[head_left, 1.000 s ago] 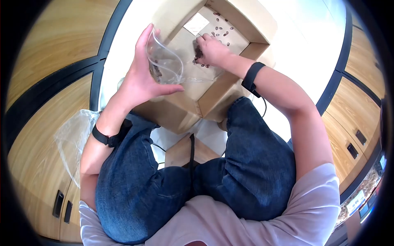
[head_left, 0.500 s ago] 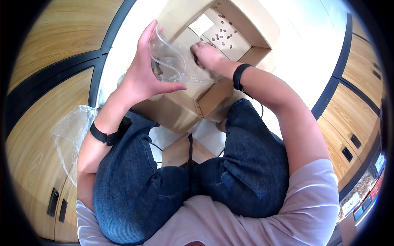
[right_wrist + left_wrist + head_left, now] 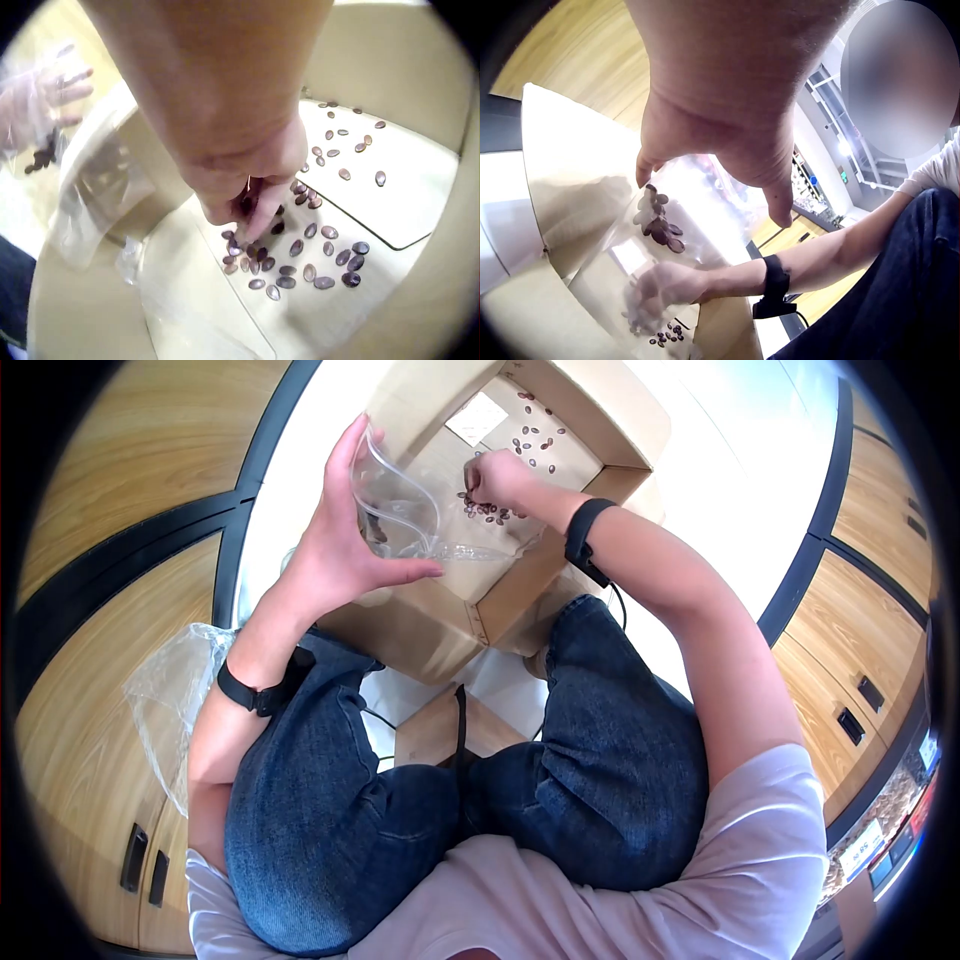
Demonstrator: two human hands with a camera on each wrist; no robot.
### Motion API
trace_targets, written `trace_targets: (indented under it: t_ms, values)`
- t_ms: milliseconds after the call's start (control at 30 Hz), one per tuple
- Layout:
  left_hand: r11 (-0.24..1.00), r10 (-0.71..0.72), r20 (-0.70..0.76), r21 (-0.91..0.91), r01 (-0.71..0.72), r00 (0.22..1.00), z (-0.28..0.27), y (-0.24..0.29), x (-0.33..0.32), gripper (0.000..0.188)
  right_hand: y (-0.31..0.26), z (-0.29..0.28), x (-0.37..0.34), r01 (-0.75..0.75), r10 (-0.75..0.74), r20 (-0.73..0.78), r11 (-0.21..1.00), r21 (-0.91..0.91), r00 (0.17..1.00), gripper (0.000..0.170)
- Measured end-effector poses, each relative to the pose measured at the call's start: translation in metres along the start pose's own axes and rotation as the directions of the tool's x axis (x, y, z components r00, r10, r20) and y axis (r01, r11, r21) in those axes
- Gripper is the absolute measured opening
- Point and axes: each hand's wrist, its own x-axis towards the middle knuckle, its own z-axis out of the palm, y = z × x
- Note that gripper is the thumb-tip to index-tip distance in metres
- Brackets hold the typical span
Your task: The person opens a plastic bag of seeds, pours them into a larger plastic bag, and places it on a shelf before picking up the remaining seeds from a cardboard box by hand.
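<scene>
My left hand point(image 3: 335, 545) holds up a clear zip bag point(image 3: 405, 520), thumb and fingers spread wide around it near its mouth. Through the plastic, a clump of dark seeds point(image 3: 658, 221) shows in the left wrist view. Inside a cardboard box point(image 3: 625, 410), my right hand point(image 3: 498, 478) is low over the bottom, fingertips pinched together. The right wrist view shows dark bits between those fingers and glossy brown melon seeds point(image 3: 309, 271) right around the tips. More seeds point(image 3: 333, 153) lie scattered toward the far side.
A pale square paper point(image 3: 478, 420) lies in the box near its left wall. Another clear plastic bag point(image 3: 180, 695) hangs beside my left forearm. Wooden cabinets point(image 3: 110, 720) stand on both sides, and a smaller piece of cardboard point(image 3: 420, 735) is between my legs.
My right hand has lifted and drawn its fingers tighter, uncovering more of the seed pile beneath. The left hand and its bag stay nearly in place.
</scene>
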Motion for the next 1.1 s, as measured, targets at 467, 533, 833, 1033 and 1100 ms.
trace_targets:
  t_ms: [467, 533, 833, 1033, 1100]
  values:
    - [0.998, -0.054, 0.053, 0.017, 0.053, 0.997, 0.008, 0.011, 0.006, 0.141, -0.123, -0.175, -0.128, 0.229, -0.146, -0.185, 0.772, 0.593, 0.972, 0.018]
    - [0.994, -0.107, 0.076, 0.018, 0.106, 0.991, 0.010, 0.016, 0.008, 0.141, -0.129, -0.167, -0.126, 0.232, -0.156, -0.193, 0.849, 0.476, 0.969, 0.019]
    - [0.995, -0.028, 0.055, 0.099, 0.023, 0.998, 0.017, 0.022, 0.010, 0.142, -0.117, -0.160, -0.137, 0.360, -0.249, -0.260, 0.690, 0.628, 0.933, 0.023]
    - [1.000, 0.000, 0.044, -0.024, 0.001, 0.999, 0.013, 0.014, 0.006, 0.144, -0.049, -0.170, -0.112, 0.205, -0.071, -0.330, 0.897, 0.391, 0.941, 0.025]
    - [1.000, -0.001, 0.038, -0.017, 0.002, 0.999, 0.013, 0.014, 0.004, 0.144, -0.025, -0.158, -0.097, 0.037, 0.038, -0.377, 0.981, 0.190, 0.925, 0.030]
